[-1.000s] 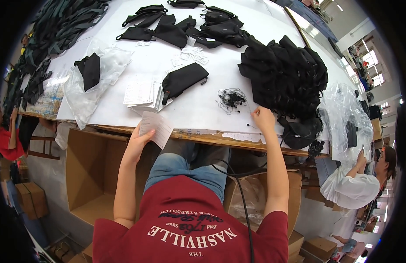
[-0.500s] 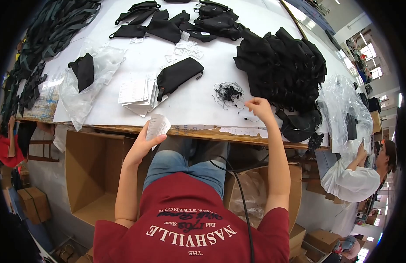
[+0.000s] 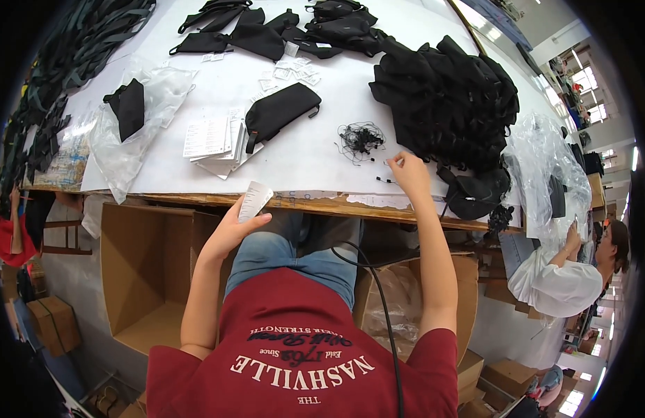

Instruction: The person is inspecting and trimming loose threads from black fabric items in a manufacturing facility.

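My left hand (image 3: 233, 228) is closed around a white printed paper tag (image 3: 255, 200), slightly curled, just off the table's front edge. Over the edge on the right, my right hand (image 3: 410, 173) pinches thumb and fingertips together; whatever is between them is too small to make out. Small black string ends (image 3: 384, 180) lie below those fingertips. Beside them is a tangle of thin black tag strings (image 3: 362, 141). A black zip pouch (image 3: 283, 113) with a side loop lies in the middle, its lower end overlapping a stack of white printed sheets (image 3: 210, 138).
A large heap of black pouches (image 3: 444, 104) fills the table's right. More pouches (image 3: 260, 40) and loose white tags (image 3: 294, 70) lie farther back. Plastic bags (image 3: 131, 167), dark straps (image 3: 86, 56) and an open cardboard box (image 3: 145, 279) are leftward; a co-worker (image 3: 556, 272) is rightward.
My right hand has drawn slightly left and down, beside the string tangle. The tag in my left hand has turned a little. The table's contents appear shifted slightly up and left.
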{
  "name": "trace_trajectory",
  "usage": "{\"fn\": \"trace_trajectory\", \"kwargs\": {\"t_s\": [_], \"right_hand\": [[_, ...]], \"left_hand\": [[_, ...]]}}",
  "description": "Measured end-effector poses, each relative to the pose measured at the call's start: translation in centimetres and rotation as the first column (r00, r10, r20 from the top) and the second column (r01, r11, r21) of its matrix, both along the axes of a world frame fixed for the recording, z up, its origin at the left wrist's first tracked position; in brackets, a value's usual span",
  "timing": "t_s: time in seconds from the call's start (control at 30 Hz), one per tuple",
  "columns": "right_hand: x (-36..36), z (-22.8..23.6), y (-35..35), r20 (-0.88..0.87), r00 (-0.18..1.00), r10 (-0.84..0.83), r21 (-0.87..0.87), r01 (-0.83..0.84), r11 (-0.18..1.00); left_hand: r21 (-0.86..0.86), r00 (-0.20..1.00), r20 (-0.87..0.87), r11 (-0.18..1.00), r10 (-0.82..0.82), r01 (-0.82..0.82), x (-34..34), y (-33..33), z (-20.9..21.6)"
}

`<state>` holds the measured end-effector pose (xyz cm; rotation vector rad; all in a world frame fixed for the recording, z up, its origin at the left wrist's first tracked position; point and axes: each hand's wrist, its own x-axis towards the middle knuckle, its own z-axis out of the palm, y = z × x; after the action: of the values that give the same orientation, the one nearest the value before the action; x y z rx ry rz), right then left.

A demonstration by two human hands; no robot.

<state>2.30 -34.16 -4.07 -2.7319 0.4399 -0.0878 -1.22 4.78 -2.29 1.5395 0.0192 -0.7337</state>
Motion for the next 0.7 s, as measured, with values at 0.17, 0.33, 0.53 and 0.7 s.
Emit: {"fn": "trace_trajectory", "kwargs": {"t_s": [0.17, 0.33, 0.53, 0.7], "right_hand": [[1.3, -2.0, 0.8, -0.101, 0.994, -0.031, -0.076, 0.024, 0.997], [0.7, -1.9, 0.9, -0.023, 0.998, 0.056, -0.083, -0.058, 0.995], [-1.8, 4.2, 5.4, 0.199, 0.976, 0.093, 0.568, -0.192, 0.8], [-4.7, 9.6, 11.1, 0.203, 0.968, 0.145, 0.963, -0.224, 0.148]], "left_hand": [[-0.003, 0.999, -0.004, 0.999, -0.032, 0.032, -0.1, -0.8, 0.9], [0.01, 1.0, -0.012, 1.0, 0.0, 0.0, -0.5, -1.0, 0.7], [-0.096, 0.984, 0.166, 0.993, -0.057, 0.074, -0.7, -3.1, 1.5], [-0.034, 0.831, 0.556, 0.999, 0.021, -0.003, -0.7, -5.0, 4.1]]}}
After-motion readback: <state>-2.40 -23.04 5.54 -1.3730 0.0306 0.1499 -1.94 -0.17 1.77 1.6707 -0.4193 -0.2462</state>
